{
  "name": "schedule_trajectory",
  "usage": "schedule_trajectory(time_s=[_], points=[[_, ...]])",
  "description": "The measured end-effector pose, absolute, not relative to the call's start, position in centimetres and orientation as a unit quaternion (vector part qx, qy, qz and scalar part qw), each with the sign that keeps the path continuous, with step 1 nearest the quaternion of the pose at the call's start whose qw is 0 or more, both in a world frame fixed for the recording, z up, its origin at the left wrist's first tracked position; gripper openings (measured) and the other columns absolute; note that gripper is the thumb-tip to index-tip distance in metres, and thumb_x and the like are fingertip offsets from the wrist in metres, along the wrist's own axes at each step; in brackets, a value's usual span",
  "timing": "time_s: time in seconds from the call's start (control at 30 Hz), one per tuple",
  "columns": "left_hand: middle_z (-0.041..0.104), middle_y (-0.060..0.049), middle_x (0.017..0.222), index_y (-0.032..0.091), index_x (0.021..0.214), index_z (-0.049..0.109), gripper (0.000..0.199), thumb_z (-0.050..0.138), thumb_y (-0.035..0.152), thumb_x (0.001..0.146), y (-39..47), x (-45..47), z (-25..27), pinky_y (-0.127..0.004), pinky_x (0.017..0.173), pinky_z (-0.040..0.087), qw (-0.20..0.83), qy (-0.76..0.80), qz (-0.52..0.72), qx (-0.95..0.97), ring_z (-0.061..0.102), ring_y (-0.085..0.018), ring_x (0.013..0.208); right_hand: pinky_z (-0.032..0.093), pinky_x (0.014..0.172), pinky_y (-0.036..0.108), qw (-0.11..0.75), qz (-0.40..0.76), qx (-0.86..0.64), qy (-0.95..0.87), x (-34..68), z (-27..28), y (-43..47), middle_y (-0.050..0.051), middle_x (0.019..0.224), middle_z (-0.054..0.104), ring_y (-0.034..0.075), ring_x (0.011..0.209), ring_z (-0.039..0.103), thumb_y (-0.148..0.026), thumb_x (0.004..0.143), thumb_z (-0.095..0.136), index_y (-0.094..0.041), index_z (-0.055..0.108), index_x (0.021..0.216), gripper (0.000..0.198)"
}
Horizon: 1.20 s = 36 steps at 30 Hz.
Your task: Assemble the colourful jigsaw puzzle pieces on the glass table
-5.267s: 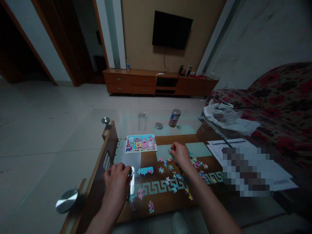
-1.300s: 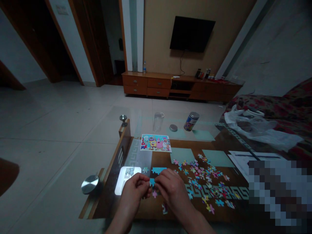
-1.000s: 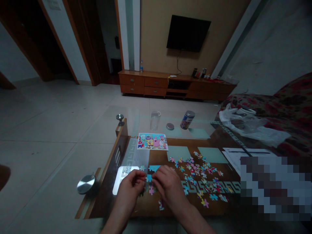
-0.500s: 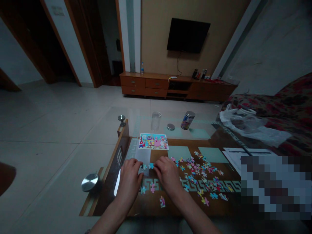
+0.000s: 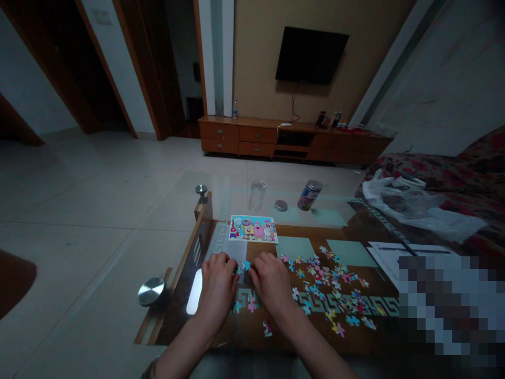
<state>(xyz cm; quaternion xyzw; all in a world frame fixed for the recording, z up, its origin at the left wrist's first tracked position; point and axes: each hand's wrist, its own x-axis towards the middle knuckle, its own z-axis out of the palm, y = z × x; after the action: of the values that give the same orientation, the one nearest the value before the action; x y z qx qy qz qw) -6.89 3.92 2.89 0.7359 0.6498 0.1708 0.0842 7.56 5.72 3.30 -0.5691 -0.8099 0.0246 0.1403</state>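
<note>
Over the glass table (image 5: 221, 334) my two hands face each other, fingertips close together. My left hand (image 5: 219, 278) is closed in a pinch on a small pale blue-green jigsaw piece (image 5: 239, 269), mostly covered by the fingers. My right hand (image 5: 271, 284) pinches a bright blue jigsaw piece (image 5: 246, 265) right beside it. Whether the two pieces interlock I cannot tell. Nearer to me lie a light blue piece (image 5: 236, 307), a pink piece (image 5: 251, 303) and a purple-and-white piece (image 5: 268, 329). Beyond my hands lies the colourful cartoon picture card (image 5: 253, 229).
Several loose jigsaw pieces (image 5: 335, 284) are scattered right of my hands. Farther back stand a clear plastic cup (image 5: 258, 196), a round metal lid (image 5: 281, 205) and a printed can (image 5: 310, 196). White papers (image 5: 418, 250) and a plastic bag (image 5: 414, 205) lie at the right.
My hands have come slightly closer together, and the left fingers now cover more of their piece. The whole view has shifted a little. Scattered pieces look unmoved.
</note>
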Motion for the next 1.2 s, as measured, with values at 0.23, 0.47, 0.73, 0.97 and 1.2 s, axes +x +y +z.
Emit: schedule_trajectory(time_s=[0.23,0.47,0.73,0.97,1.2], points=[[0.057,-0.007,0.098,0.018,0.088,0.061,0.011,0.053,0.012,0.083,3.9,-7.1,2.9,-0.038,0.081,0.036,0.076,0.664,0.151,0.729,0.049,-0.027,0.098,0.038,0.073,0.032,0.111,0.05,-0.592,-0.797,6.6,3.6,4.9,0.006,0.086,0.065,0.023,0.085,0.057,-0.016,0.086,0.06,-0.017,0.065,0.079,0.009],[0.056,-0.007,0.099,0.019,0.091,0.061,0.01,0.055,0.014,0.084,3.8,-7.3,2.7,-0.038,0.082,0.036,0.075,0.667,0.144,0.727,0.049,-0.027,0.1,0.039,0.075,0.03,0.161,0.124,-0.569,-0.797,7.6,3.8,5.4,0.004,0.089,0.064,0.02,0.088,0.055,-0.014,0.081,0.067,-0.019,0.068,0.088,0.009],[0.057,-0.006,0.1,0.019,0.092,0.061,0.011,0.056,0.013,0.084,3.9,-7.3,2.8,-0.038,0.083,0.036,0.081,0.665,0.137,0.729,0.049,-0.027,0.101,0.034,0.075,0.031,0.143,0.129,-0.489,-0.851,7.3,3.5,6.5,0.003,0.094,0.063,0.021,0.093,0.049,-0.016,0.085,0.064,-0.027,0.07,0.1,0.02],[0.057,-0.007,0.101,0.019,0.091,0.061,0.01,0.057,0.013,0.083,3.8,-7.4,3.0,-0.038,0.083,0.036,0.088,0.664,0.142,0.729,0.049,-0.027,0.101,0.033,0.076,0.032,0.142,0.114,-0.51,-0.84,7.0,3.1,6.9,0.003,0.093,0.064,0.023,0.094,0.05,-0.022,0.081,0.071,-0.022,0.07,0.092,0.012],[0.058,-0.006,0.1,0.018,0.09,0.061,0.009,0.059,0.014,0.083,3.9,-7.6,2.8,-0.038,0.083,0.036,0.089,0.665,0.15,0.726,0.049,-0.027,0.101,0.033,0.076,0.033,0.142,0.125,-0.512,-0.838,7.1,3.1,7.5,0.004,0.095,0.065,0.024,0.097,0.051,-0.032,0.078,0.074,-0.02,0.068,0.089,0.017]])
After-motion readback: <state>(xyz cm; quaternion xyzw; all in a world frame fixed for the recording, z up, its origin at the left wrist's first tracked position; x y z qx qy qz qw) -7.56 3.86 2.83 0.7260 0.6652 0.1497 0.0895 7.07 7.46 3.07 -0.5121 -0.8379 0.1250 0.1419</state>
